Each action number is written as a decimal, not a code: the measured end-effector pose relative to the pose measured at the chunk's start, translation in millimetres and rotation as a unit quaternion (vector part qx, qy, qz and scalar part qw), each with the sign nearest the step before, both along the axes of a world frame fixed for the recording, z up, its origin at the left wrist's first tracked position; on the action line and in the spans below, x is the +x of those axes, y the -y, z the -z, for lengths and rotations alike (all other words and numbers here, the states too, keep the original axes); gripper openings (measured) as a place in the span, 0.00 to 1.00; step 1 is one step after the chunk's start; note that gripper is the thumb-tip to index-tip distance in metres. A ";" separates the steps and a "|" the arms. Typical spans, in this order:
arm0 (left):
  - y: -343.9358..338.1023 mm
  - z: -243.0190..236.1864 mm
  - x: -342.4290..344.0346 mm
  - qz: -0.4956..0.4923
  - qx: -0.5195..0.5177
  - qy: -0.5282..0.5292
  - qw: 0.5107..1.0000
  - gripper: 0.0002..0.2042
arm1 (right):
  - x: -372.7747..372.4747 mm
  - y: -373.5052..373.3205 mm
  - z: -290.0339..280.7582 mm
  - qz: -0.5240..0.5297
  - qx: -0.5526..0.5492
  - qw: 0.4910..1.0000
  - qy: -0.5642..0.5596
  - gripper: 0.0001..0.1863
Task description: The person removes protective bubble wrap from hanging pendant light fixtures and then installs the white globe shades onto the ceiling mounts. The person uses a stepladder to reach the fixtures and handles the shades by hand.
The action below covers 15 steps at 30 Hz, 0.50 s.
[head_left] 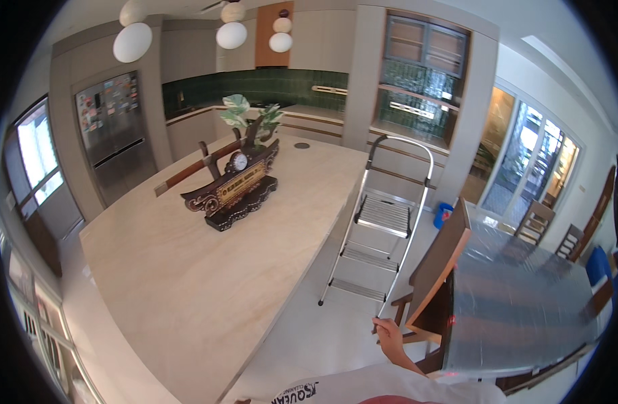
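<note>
Fingers (pixel 383 323) of the right hand (pixel 391 334) curl near the stepladder (pixel 383 214), any grip too small to tell.

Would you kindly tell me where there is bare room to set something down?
The island is bare from the boat ornament to the near edge, and along the side facing the step ladder. It is crowded around the ornament, with leaves close behind it, and at the right hand, beside a wooden chair.

A magnet-dotted grey fridge (pixel 110 151) stands amid taupe cabinets (pixel 319 40), and three pendant lamps (pixel 132 43) hang overhead.
</note>
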State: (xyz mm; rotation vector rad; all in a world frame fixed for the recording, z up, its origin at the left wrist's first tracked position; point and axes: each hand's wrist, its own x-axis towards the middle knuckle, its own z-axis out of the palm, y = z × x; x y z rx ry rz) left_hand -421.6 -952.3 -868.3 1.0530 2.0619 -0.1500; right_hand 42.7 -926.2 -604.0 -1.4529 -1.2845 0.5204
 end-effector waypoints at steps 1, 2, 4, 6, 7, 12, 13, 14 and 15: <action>1.8 -0.3 13.4 0.008 -0.013 0.008 1.000 0.19 | 7.2 1.1 3.3 0.014 -0.003 1.000 -0.008 0.11; 0.0 -1.2 25.5 0.019 -0.028 0.022 0.999 0.19 | 14.4 0.8 5.8 0.021 0.016 1.000 0.005 0.11; -7.5 -0.9 52.2 0.072 -0.049 0.056 0.995 0.19 | 33.3 9.1 10.4 0.044 0.038 0.998 0.006 0.11; -8.9 1.4 71.4 0.280 -0.003 0.096 0.955 0.26 | 51.0 17.7 14.7 0.068 0.022 0.997 -0.025 0.11; -14.4 5.5 83.2 0.293 0.004 0.101 0.951 0.26 | 58.9 18.5 17.5 0.070 0.023 0.996 -0.044 0.11; -29.0 28.6 133.3 0.245 0.033 0.087 0.965 0.26 | 105.4 20.6 38.1 0.095 -0.009 0.995 -0.020 0.11; -37.6 28.9 145.7 0.275 -0.005 0.065 0.959 0.26 | 113.2 19.9 43.0 0.095 -0.008 0.995 -0.021 0.11; -41.8 23.7 152.2 0.303 0.015 0.094 0.948 0.26 | 119.9 16.5 47.0 0.093 -0.009 0.995 -0.025 0.11; -52.5 13.9 158.5 0.329 0.037 0.122 0.936 0.26 | 125.1 10.4 50.1 0.087 0.001 0.996 -0.029 0.11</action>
